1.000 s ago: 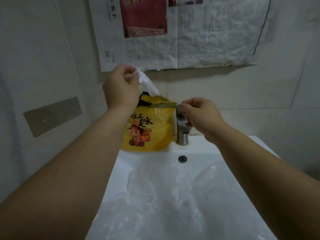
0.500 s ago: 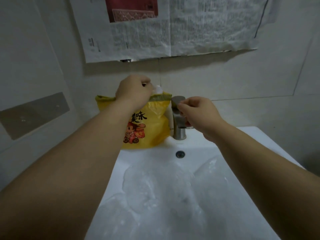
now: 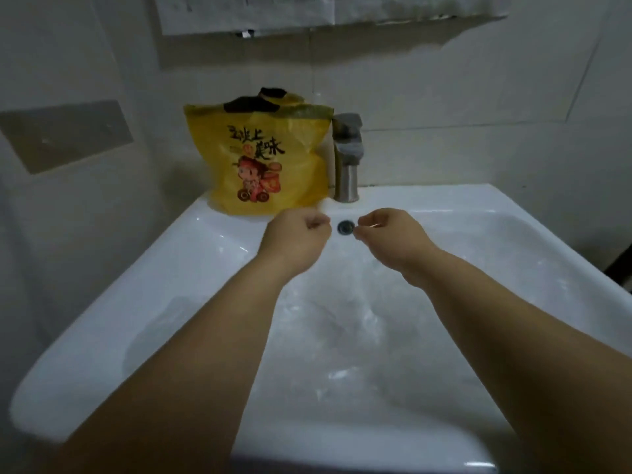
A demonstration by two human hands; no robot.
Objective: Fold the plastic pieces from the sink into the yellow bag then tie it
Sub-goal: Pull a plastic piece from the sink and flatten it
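The yellow bag [image 3: 270, 159] with a cartoon print stands upright on the back ledge of the white sink [image 3: 136, 285], its mouth open and dark material showing at the top. Clear plastic pieces [image 3: 342, 330] lie crumpled in the basin. My left hand [image 3: 295, 236] and my right hand [image 3: 388, 234] are low in the basin, either side of the overflow hole [image 3: 345, 226]. Both have fingers curled and pinch the far edge of the clear plastic. Neither hand touches the bag.
A steel faucet [image 3: 347, 155] stands right of the bag, touching its side. Newspaper [image 3: 307, 8] hangs on the tiled wall above. A grey metal plate [image 3: 65, 135] is fixed to the left wall.
My left hand has let go of the white plastic at the bag's mouth and my right hand has left the bag's rim. Both have dropped into the basin.
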